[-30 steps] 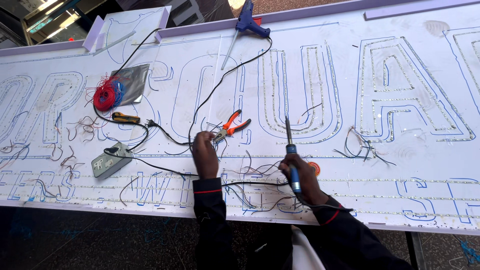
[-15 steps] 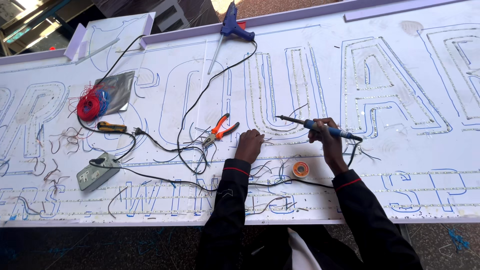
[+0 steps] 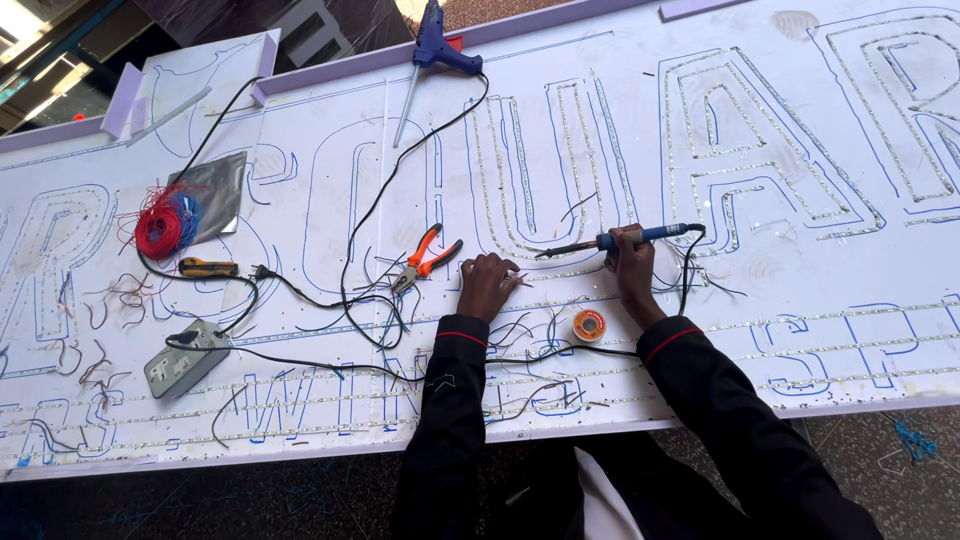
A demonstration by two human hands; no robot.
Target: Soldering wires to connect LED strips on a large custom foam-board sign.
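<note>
The soldering iron lies nearly level above the white sign board, its long axis running left to right: blue handle to the right, dark metal tip to the left, the tip ending just right of and slightly above my left hand. My right hand is wrapped around the handle near its middle; a black cord leaves the handle's right end and loops down over the board. My left hand rests fingers-down on the board with its fingertips pressed on thin wire ends by a dotted strip of small lights; I cannot tell whether it pinches anything. So the tip's point of contact lies toward the left hand, which is the nearer one to it. Between my forearms sits a small orange-rimmed solder spool. Left of the left hand lie orange-handled pliers; further left are a grey socket box, and a coil of red wire. A blue glue gun lies at the board's far edge.
</note>
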